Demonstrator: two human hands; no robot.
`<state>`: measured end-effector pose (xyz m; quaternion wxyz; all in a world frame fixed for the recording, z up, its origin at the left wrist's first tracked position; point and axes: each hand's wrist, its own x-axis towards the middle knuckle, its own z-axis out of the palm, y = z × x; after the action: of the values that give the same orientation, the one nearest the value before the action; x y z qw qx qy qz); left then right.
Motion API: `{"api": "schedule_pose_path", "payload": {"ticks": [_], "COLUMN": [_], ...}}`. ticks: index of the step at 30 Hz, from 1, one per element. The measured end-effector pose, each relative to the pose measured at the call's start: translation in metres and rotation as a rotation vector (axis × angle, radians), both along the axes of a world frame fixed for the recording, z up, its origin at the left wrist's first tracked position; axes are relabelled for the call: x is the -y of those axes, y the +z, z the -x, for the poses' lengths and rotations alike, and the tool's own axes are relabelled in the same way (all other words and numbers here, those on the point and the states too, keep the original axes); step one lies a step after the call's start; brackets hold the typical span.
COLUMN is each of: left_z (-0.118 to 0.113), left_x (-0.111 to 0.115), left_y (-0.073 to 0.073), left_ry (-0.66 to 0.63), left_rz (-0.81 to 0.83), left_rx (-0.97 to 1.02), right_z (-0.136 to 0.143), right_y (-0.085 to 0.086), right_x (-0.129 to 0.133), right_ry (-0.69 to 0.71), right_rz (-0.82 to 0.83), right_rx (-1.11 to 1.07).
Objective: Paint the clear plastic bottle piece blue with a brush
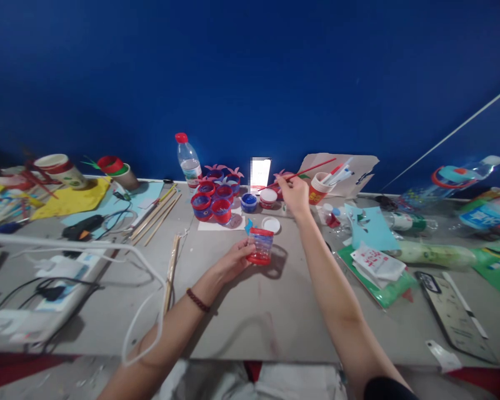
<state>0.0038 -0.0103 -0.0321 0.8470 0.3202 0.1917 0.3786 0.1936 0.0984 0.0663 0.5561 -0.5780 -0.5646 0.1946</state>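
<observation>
Blue wall [250, 72], upper frame. Power strip [45, 329], lower left. Glue gun [83, 226], left, near yellow paper [73, 201]. Plastic bottle [187, 155], red-capped, upright, left of centre. Phone [454, 319], beside white pen [462, 301], lower right.

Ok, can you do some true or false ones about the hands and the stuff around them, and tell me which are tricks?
1. The left hand holds a clear cup. True.
2. The right hand holds scissors. False: it holds a thin red stick.
3. The upright bottle has a red cap. True.
4. The bracelet is on the right arm. False: it is on the left arm.
5. The wall is blue. True.
</observation>
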Motion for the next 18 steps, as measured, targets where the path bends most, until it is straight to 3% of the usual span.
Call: {"api": "schedule_pose_path", "payload": {"ticks": [7,13,18], "left_z": [0.0,-0.001,-0.001], "left_x": [-0.002,0.0,-0.001], "left_y": [0.0,-0.003,-0.005], "left_ry": [0.009,0.082,0.176], "left_rz": [-0.03,-0.012,0.025], "left_rx": [0.021,0.053,0.045], "right_z": [-0.018,-0.037,-0.051], "right_y": [0.013,0.011,0.001], "right_x": [0.022,0.06,0.09], "right_ry": [0.124,0.258,0.23], "right_rz": [0.159,0.213,0.216], "right_rx": [-0.552,-0.701,-0.753]}}
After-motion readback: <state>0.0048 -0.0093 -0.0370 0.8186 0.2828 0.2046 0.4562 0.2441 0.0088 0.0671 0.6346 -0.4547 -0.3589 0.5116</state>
